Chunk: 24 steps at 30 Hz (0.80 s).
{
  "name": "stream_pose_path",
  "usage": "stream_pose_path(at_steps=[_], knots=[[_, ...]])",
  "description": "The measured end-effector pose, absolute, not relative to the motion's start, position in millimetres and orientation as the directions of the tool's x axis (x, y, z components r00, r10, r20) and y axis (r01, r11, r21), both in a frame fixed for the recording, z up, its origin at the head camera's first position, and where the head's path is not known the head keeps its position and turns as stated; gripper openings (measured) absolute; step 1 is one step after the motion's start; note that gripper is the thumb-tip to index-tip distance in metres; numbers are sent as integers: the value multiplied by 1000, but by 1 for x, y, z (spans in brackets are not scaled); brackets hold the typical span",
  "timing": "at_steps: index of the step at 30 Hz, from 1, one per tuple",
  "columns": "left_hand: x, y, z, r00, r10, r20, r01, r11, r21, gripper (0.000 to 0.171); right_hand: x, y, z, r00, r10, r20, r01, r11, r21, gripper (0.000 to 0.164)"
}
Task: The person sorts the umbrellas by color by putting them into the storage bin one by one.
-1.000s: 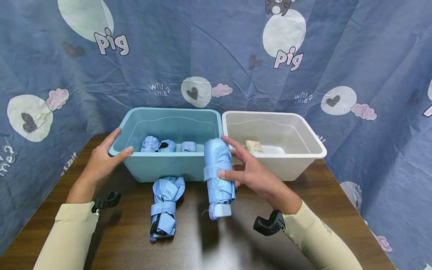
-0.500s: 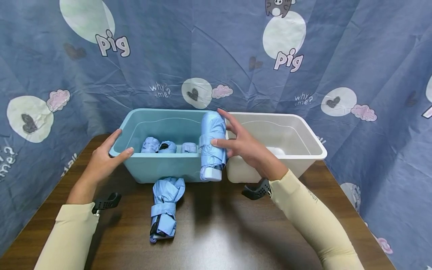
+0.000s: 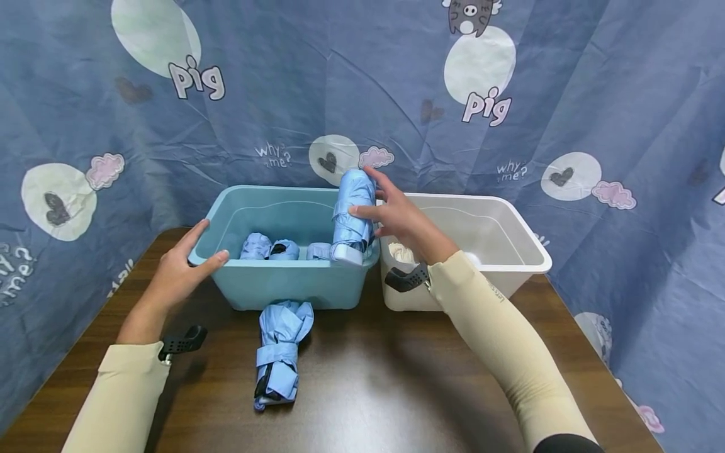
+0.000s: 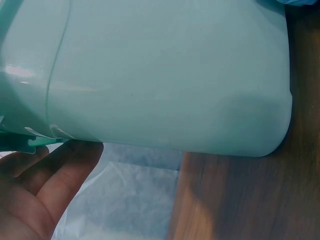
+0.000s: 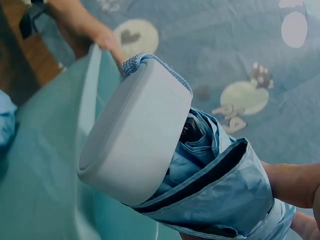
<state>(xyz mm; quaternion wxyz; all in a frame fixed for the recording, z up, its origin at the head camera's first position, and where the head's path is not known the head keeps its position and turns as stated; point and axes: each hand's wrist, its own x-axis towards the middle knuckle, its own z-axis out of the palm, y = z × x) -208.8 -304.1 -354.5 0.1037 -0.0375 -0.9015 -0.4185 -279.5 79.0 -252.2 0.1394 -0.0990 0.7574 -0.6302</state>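
Observation:
My right hand grips a folded light-blue umbrella, thumb across its near side and fingers behind. It is tilted over the right end of the teal bin, its white handle end pointing down toward me. My left hand rests at that bin's front left corner, thumb over the rim and fingers along the outer wall, fairly straight. Inside the bin lie several blue rolled umbrellas. Another folded blue umbrella lies on the table in front of it.
A white bin stands right of the teal one, with a cream rolled bundle inside, partly hidden by my right arm. Behind both bins hangs a blue patterned cloth. Everything stands on a dark wooden table.
My right hand has lifted the umbrella from in front of the bins, up, away from me and slightly left, over the teal bin's right end. My left hand has stayed at the corner.

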Motion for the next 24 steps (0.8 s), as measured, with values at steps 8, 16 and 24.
stream_pose_path(at_steps=[8,16,24], knots=[[-210,-305,-358,-974,-20,226,161,641,750,87,-298,68,-255,-950,-281,-134,59,257,-964,87],[-211,-306,-358,-975,-19,224,160,639,752,87,-306,60,-255,-957,-263,-122,33,317,-948,87],[-211,-307,-360,-974,-15,227,165,643,748,86,-308,52,-262,-953,-264,-152,28,422,-906,88]])
